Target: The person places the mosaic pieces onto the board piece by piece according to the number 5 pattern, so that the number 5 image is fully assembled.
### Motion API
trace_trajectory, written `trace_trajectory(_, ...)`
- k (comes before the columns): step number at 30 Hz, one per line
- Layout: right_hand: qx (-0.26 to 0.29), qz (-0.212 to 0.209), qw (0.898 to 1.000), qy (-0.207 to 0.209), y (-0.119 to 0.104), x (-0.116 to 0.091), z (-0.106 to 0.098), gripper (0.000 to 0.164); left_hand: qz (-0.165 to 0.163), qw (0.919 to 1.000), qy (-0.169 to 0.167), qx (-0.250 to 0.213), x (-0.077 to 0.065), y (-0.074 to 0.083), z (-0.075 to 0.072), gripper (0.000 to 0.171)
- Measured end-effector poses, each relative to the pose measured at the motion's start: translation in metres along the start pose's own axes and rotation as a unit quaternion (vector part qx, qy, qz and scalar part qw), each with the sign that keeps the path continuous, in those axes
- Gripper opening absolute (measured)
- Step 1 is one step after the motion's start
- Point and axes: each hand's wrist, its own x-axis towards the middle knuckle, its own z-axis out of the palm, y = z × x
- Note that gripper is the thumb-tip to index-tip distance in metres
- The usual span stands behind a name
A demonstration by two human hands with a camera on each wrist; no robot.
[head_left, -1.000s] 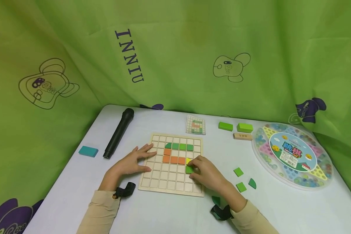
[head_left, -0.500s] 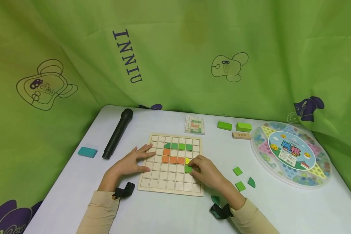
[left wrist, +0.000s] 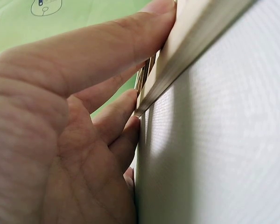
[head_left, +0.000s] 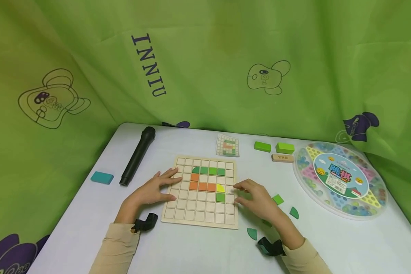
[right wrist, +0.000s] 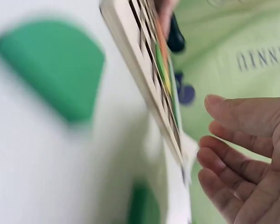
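A wooden grid board (head_left: 181, 215) lies on the table with tiles set in its cells: a green row on top, orange squares (head_left: 202, 186) below, a yellow quarter-round tile (head_left: 220, 188) and a green square tile (head_left: 220, 197) under it. My left hand (head_left: 152, 189) rests on the board's left edge with fingers spread; in the left wrist view its thumb presses the frame (left wrist: 170, 56). Over the right edge of the board hovers my right hand (head_left: 258, 199), fingers loosely bent, nothing between them in the right wrist view.
Loose green tiles lie right of the board, including a quarter-round tile (head_left: 251, 233) and a square tile (head_left: 278, 199). Behind are a pattern card (head_left: 227, 145), green blocks (head_left: 285, 148) and a wooden block (head_left: 282, 158). A black microphone (head_left: 136, 158), teal block (head_left: 102, 177) and round game box (head_left: 342, 180) flank it.
My right hand has let go of the green square tile, which stays in its cell below the yellow one, and has moved right. My left hand keeps its place.
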Motion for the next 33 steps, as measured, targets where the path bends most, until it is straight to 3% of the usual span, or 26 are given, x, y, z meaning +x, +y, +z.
trace_trajectory(6, -0.013, 0.042, 0.998, 0.034, 0.036, -0.031, -0.038, 0.040, 0.006, 1.0000, -0.004, 0.001, 0.004, 0.002, -0.003, 0.068)
trace_trajectory(9, -0.014, 0.063, 0.998, 0.015, 0.053, -0.046, -0.054, 0.045, 0.005, 1.0000, -0.007, 0.004, 0.005, 0.002, -0.004, 0.068)
trace_trajectory(14, -0.009, 0.051, 0.998, -0.035, 0.073, -0.060, -0.071, 0.040, -0.003, 1.0000, -0.004, 0.005, 0.002, 0.001, -0.003, 0.068)
trace_trajectory(21, -0.044, 0.009, 0.999, 0.002, 0.086, -0.059, -0.068, 0.032, -0.012, 0.9999, -0.003, -0.006, -0.002, 0.003, -0.002, 0.068)
trace_trajectory(24, -0.060, 0.011, 0.998, 0.021, 0.086, -0.057, -0.065, 0.027, -0.012, 0.9999, -0.002, -0.009, -0.003, 0.004, -0.002, 0.068)
trace_trajectory(29, -0.046, 0.038, 0.997, 0.048, 0.073, -0.055, -0.059, 0.024, -0.012, 0.9999, -0.004, -0.008, -0.002, 0.004, -0.001, 0.067)
trace_trajectory(33, -0.014, 0.027, 0.997, 0.069, 0.051, -0.049, -0.047, 0.025, -0.012, 0.9999, -0.007, -0.010, 0.000, 0.004, -0.002, 0.068)
